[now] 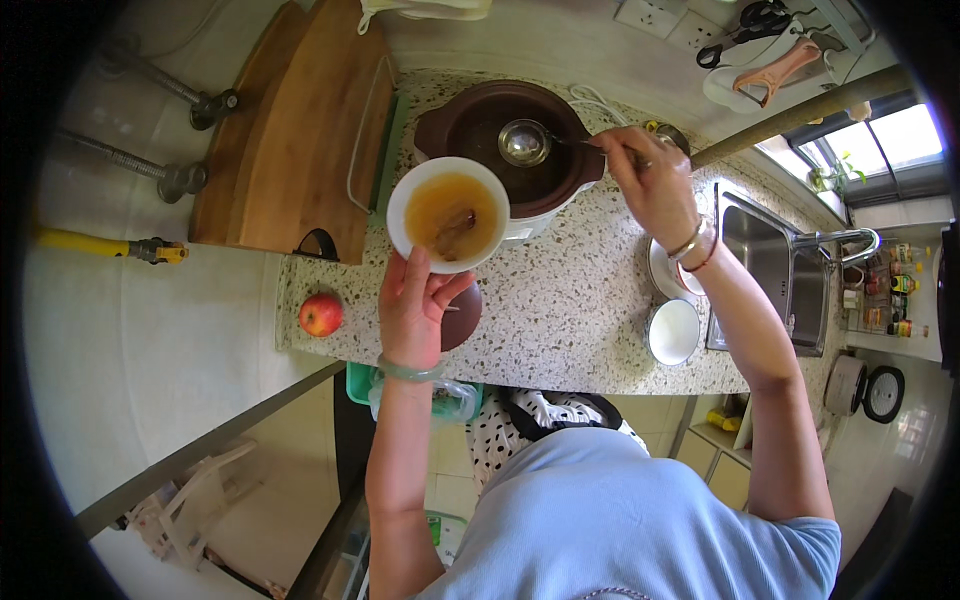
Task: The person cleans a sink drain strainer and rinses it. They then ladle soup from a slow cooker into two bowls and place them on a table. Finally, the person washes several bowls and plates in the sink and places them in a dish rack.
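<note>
My two hands over a speckled countertop (560, 325). My left hand (412, 318), partly open with the fingers spread, supports a white bowl (397, 215) from its near side. The bowl is raised above the counter, just beside the pot and slightly in front of it; it contains an orange-brown soup (450, 197) with a darker solid piece (458, 232) lying in it. My right hand (650, 178) is closed, its fingers curled round the handle of a metal ladle (525, 143). The ladle's round head is over the mouth of a brown pot (433, 130), which stands in a white base (527, 230); whether the head touches the pot's contents I cannot tell.

Surroundings: a brown lid (465, 320) lies on the counter, partly hidden by my left hand. A red apple (320, 315) rests near the counter's left end, in front of upright wooden boards (300, 120). To the right, a second white bowl (673, 332) stands near other white dishware (661, 268), beside a steel sink (717, 235) with a curved tap (850, 237). A green bangle (410, 371) encircles my left wrist.
</note>
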A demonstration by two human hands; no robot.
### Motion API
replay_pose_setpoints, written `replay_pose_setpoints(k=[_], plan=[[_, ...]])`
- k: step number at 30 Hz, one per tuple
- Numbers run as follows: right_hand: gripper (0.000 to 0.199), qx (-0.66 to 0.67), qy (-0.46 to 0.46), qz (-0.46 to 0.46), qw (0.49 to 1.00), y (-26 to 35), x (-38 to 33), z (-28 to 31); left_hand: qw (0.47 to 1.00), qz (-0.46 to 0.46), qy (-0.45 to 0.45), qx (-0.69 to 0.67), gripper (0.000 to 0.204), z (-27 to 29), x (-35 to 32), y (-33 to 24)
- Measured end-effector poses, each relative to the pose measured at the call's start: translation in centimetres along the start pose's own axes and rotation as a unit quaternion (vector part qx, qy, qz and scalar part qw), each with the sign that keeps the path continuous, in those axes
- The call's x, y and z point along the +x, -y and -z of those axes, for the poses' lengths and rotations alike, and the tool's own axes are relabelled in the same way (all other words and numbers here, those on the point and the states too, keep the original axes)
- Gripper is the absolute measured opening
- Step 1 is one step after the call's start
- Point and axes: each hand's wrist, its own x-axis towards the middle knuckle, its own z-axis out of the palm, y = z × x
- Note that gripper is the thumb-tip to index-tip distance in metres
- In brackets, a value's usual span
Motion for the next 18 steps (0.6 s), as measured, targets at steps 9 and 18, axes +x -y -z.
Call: replay_pose_setpoints(k=[9, 18], plan=[[0.015, 0.004, 0.045, 0.014, 0.999, -0.5, -0.5, -2.9, 0.999, -0.011, -0.043, 0.024, 0.036, 2.4, -1.3, -0.5], [0.020, 0.096, 0.047, -0.184, 0.977, -0.6, 0.1, -2.5, 0.999, -0.001, -0.026, 0.029, 0.037, 2.1, -1.2, -0.4]])
